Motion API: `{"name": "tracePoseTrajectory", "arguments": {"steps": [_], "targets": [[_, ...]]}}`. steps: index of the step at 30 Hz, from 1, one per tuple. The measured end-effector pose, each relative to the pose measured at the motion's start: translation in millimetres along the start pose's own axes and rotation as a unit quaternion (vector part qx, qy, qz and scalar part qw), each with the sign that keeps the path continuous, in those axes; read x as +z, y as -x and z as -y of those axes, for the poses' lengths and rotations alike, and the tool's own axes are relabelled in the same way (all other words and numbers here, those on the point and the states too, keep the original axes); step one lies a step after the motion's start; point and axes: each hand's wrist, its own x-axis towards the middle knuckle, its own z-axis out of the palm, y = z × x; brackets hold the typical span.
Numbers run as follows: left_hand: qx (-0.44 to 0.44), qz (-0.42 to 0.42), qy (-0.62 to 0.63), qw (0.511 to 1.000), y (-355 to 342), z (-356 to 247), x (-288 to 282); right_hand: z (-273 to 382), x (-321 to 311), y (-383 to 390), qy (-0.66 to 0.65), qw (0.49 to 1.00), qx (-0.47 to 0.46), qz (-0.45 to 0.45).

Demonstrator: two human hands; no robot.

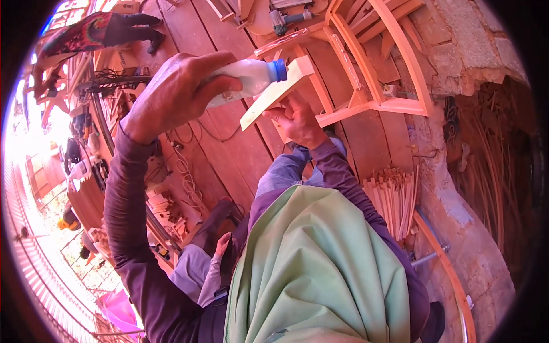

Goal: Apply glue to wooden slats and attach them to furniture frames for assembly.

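My left hand (177,94) is wrapped round a plastic bottle (250,77) with whitish contents and a blue cap. The bottle is tipped so that its cap meets or nearly meets a flat, pale piece of wood (269,103); whether they touch I cannot tell. From below, my right hand (298,121) grips that wood, its fingers partly hidden behind it. Just beyond the right hand is a curved wooden chair frame (374,107) with slats. Whether anything flows from the cap does not show.
A bundle of thin wooden sticks (392,197) lies to the right, near a broken stone edge (452,194). A power tool (289,20) sits at the far side. One person (108,30) is at far left, another (197,266) beside my left arm. A cord (186,177) trails over the floorboards.
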Motion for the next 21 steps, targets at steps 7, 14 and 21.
{"name": "tracePoseTrajectory", "arguments": {"steps": [7, 14, 21], "targets": [[0.019, -0.013, -0.023, 0.999, -3.2, -4.2, -4.4, 1.5, 2.6, 2.5, 0.026, 0.999, -0.017, -0.005], [-0.012, 0.004, -0.01, 1.0, -5.8, -6.5, -2.8, -9.3, -3.1, 2.6, 0.038, 0.999, -0.006, -0.022], [-0.012, 0.018, -0.063, 0.998, -10.9, -8.1, -0.1, -8.8, -6.3, 1.9, 0.046, 0.999, -0.006, -0.012]]}}
